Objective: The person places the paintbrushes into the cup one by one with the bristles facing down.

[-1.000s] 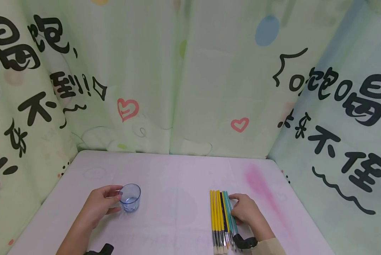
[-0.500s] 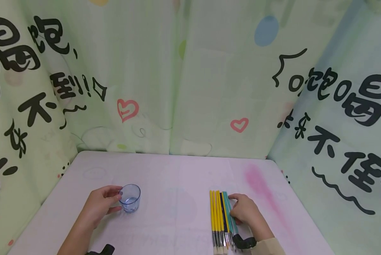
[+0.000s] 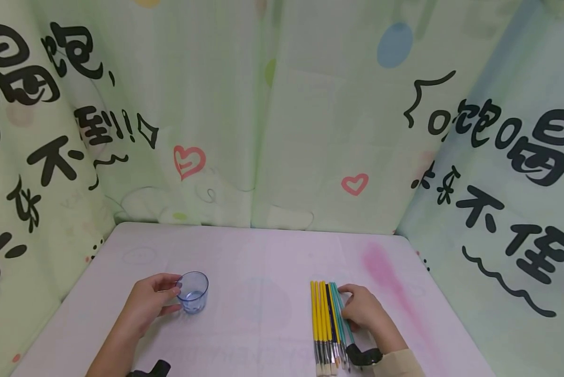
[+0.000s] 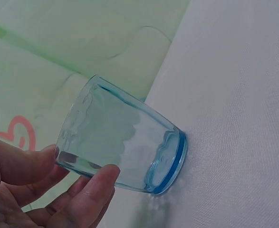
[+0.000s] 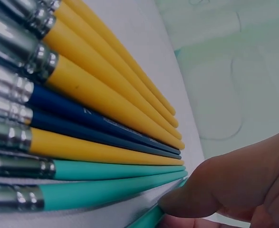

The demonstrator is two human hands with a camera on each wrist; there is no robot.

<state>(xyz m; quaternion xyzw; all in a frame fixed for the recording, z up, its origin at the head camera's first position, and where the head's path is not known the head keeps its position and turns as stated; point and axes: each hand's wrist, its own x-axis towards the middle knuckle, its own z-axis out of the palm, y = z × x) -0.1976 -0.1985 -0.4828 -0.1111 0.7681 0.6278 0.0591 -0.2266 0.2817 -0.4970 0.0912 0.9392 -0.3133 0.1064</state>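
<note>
A clear bluish glass [image 3: 194,301] stands upright on the left part of the table. My left hand [image 3: 144,309] grips it from its left side; in the left wrist view the thumb and fingers of that hand [image 4: 49,185] meet the glass [image 4: 129,137] near its rim. Several brushes [image 3: 322,314] lie side by side, yellow, dark blue and teal handles, bristles toward me. At the row's right edge, my right hand [image 3: 367,317] pinches a teal brush [image 5: 149,218]. The right wrist view shows its thumb [image 5: 191,199] on the handle, with other fingers partly hidden.
A pale cloth with a pink streak covers the table [image 3: 260,262]. Printed curtains [image 3: 305,131] with black characters and hearts enclose its back and both sides. Black bands are on both wrists.
The right hand and the teal brush it pinches have shifted very slightly to the right. The left hand and the glass stay in place.
</note>
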